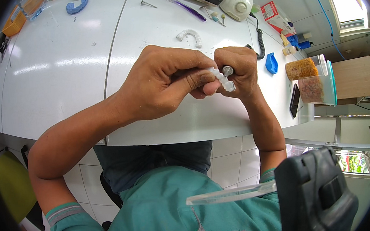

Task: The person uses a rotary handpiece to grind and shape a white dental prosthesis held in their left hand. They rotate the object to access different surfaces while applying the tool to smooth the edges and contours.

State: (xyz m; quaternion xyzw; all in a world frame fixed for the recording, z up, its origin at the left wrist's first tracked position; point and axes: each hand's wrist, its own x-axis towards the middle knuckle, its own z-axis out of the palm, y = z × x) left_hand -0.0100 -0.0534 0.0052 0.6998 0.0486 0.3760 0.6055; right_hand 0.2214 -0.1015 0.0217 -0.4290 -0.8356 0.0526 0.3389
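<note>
My left hand (pixel 165 82) pinches a translucent white dental aligner (pixel 226 82) between thumb and fingers. Its scalloped tooth outline points toward my right hand (pixel 241 67). That hand is wrapped round a handpiece (pixel 228 71), whose round metal end shows beside the aligner; the rest of it is hidden in the fist. Whether the tool touches the aligner I cannot tell. Both hands are over the white table (pixel 61 90), close together. Beyond them lies another whitish, arch-shaped dental piece (pixel 190 36).
A control box with a knob (pixel 239 7) and coiled cord (pixel 260 42) stands at the back. Near it lie small burs (pixel 217 18) and a purple tool (pixel 180 5). Blue pieces (pixel 77 6), containers (pixel 301 69) and a black phone (pixel 294 100) edge the table. A clear visor (pixel 230 194) juts in below.
</note>
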